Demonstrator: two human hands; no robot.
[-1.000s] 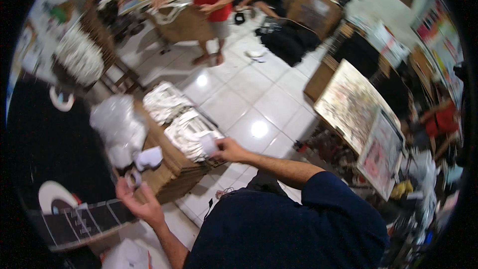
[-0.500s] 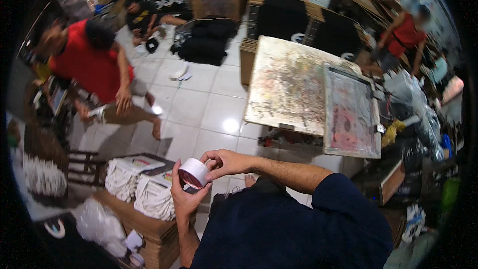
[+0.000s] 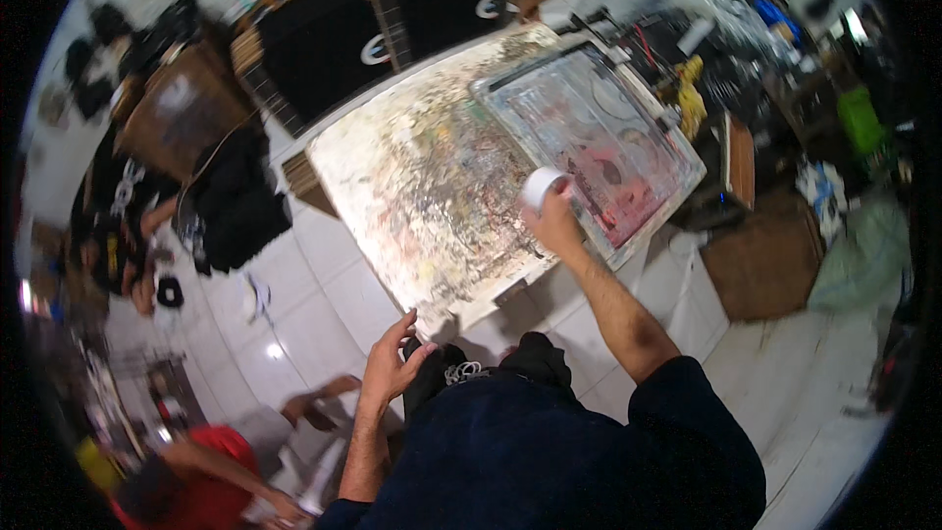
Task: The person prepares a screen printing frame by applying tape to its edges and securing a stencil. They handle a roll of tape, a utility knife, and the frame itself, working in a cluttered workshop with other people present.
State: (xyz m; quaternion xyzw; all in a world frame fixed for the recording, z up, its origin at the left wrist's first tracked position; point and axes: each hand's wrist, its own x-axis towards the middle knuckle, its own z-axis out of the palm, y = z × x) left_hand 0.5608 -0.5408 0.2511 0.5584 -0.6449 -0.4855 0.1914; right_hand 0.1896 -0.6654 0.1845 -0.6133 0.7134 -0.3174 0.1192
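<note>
From my remote post I am cataloguing every place against one desk (image 3: 412,157), its top showing heavy multicoloured paint stains. Item: a right hand (image 3: 557,224), reaching over the near right part of the desk, its fingers grasping a white tape roll (image 3: 535,186). Item: the tape roll itself, appearing above the desk surface; whether it is touching anything below, I cannot tell. Item: a left hand (image 3: 390,368), hovering at the near left corner of the desk, its fingers being released and loosely spread; contact with the corner I cannot tell. Item: a framed screen (image 3: 613,142), red-stained, lying on the right part of the desk. Item: black panels (image 3: 304,54), standing beyond the far edge of the desk. Item: a yellow bundle (image 3: 692,98), resting right of the desk. Item: a pale green sack (image 3: 868,260), slumping farther right of the desk. Item: a black cloth pile (image 3: 235,201), lying left of the desk. Item: a co-worker in red (image 3: 211,481), bending well apart, to the near left of the desk.
</note>
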